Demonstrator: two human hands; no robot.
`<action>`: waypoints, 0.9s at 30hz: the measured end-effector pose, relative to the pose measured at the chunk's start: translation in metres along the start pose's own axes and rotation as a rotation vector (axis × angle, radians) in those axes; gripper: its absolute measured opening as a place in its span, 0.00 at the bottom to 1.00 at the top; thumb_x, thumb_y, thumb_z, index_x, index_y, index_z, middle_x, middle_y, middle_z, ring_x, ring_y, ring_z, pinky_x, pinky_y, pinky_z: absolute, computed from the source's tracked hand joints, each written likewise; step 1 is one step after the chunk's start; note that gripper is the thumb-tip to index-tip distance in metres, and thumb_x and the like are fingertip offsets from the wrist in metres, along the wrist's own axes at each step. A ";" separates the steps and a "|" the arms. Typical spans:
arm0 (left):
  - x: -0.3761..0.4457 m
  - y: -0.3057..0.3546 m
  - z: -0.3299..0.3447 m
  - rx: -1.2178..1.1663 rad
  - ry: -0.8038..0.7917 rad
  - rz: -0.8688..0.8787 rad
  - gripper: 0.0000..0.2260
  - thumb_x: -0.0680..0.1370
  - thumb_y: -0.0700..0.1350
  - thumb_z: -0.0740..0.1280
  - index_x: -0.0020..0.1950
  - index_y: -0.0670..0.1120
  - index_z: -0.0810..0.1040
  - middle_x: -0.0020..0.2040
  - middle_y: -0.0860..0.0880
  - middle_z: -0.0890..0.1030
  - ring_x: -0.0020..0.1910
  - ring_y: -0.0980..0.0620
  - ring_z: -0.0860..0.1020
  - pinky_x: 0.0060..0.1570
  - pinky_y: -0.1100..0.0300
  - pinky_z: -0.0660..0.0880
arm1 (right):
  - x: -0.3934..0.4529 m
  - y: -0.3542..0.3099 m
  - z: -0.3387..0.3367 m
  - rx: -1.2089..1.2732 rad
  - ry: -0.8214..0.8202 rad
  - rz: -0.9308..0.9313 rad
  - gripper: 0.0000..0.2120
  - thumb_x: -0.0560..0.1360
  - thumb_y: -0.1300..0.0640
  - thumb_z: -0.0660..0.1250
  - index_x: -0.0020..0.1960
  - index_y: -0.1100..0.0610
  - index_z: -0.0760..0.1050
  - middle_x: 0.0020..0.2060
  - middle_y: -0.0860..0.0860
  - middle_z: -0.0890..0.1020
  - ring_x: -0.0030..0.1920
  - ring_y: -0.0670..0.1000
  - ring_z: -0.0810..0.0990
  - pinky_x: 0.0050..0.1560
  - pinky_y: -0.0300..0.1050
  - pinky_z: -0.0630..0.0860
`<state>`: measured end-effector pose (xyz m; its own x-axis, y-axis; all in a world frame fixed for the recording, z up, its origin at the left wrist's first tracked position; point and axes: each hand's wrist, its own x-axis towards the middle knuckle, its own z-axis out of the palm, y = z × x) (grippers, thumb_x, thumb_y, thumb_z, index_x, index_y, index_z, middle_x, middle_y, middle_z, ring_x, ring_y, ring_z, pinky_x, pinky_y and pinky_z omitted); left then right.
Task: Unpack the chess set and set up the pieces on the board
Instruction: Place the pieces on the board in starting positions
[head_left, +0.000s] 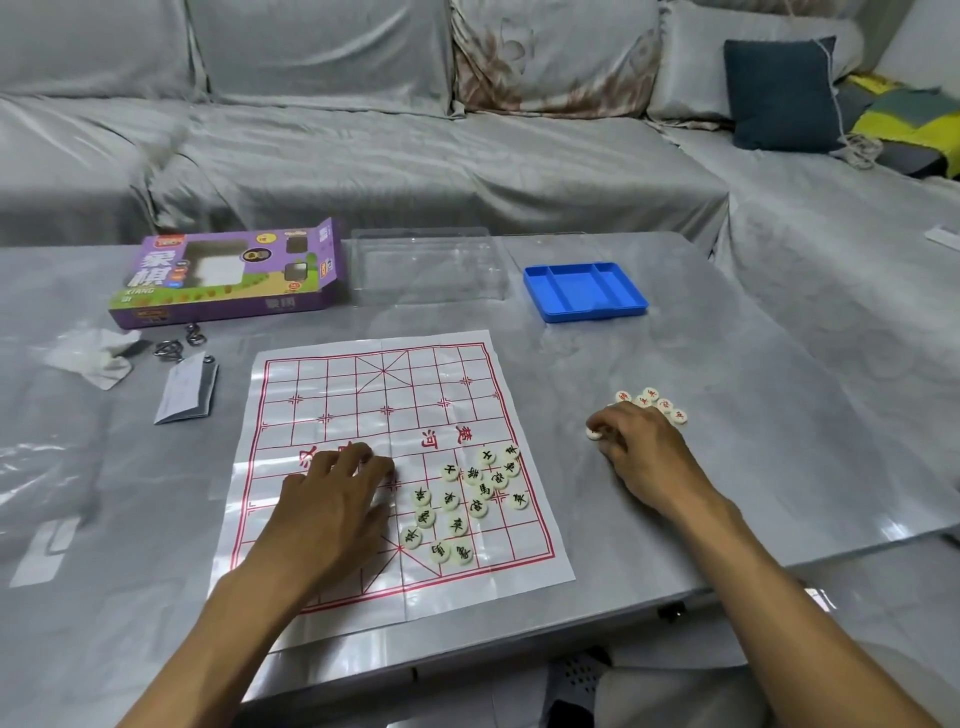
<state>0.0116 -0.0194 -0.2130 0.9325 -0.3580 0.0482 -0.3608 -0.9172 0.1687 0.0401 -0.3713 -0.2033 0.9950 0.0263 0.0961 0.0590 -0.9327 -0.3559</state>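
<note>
A paper xiangqi board (363, 395) with red lines lies flat on the grey table. Several cream discs with black characters (465, 501) are scattered on its near right part. My left hand (332, 499) rests flat on the board's near left half, fingers spread. To the right of the board, off the paper, sits a small cluster of discs with red characters (652, 402). My right hand (639, 452) lies just in front of that cluster, fingers curled, and pinches one cream disc (594, 433) at its fingertips.
A purple chess-set box (228, 275) lies open at the back left, a clear plastic lid (426, 270) beside it, and a blue tray (584, 291) at the back right. A folded leaflet (187, 389), metal rings (176, 345) and crumpled plastic (98, 353) lie left of the board. A covered sofa stands behind.
</note>
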 end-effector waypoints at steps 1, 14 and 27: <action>0.000 0.000 0.000 0.000 0.001 0.001 0.16 0.74 0.49 0.69 0.61 0.51 0.76 0.62 0.48 0.76 0.56 0.40 0.75 0.43 0.48 0.76 | 0.001 -0.001 0.000 0.008 -0.005 -0.009 0.09 0.74 0.65 0.68 0.51 0.53 0.80 0.49 0.48 0.81 0.51 0.52 0.77 0.46 0.43 0.71; 0.000 0.000 0.000 0.005 0.018 0.010 0.15 0.74 0.49 0.69 0.61 0.51 0.76 0.61 0.48 0.76 0.56 0.41 0.75 0.42 0.47 0.76 | 0.011 -0.014 -0.002 -0.035 -0.023 0.039 0.07 0.77 0.51 0.68 0.54 0.49 0.78 0.49 0.45 0.77 0.48 0.47 0.76 0.43 0.42 0.69; -0.001 -0.002 0.003 0.020 0.028 0.018 0.15 0.73 0.50 0.68 0.59 0.51 0.76 0.59 0.47 0.78 0.53 0.41 0.77 0.40 0.49 0.75 | 0.022 -0.027 0.002 -0.152 -0.030 0.027 0.09 0.80 0.59 0.63 0.58 0.51 0.79 0.54 0.50 0.78 0.51 0.52 0.77 0.46 0.45 0.75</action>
<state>0.0118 -0.0176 -0.2164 0.9260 -0.3693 0.0783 -0.3772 -0.9143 0.1480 0.0601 -0.3447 -0.1933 0.9982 0.0088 0.0599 0.0215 -0.9767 -0.2133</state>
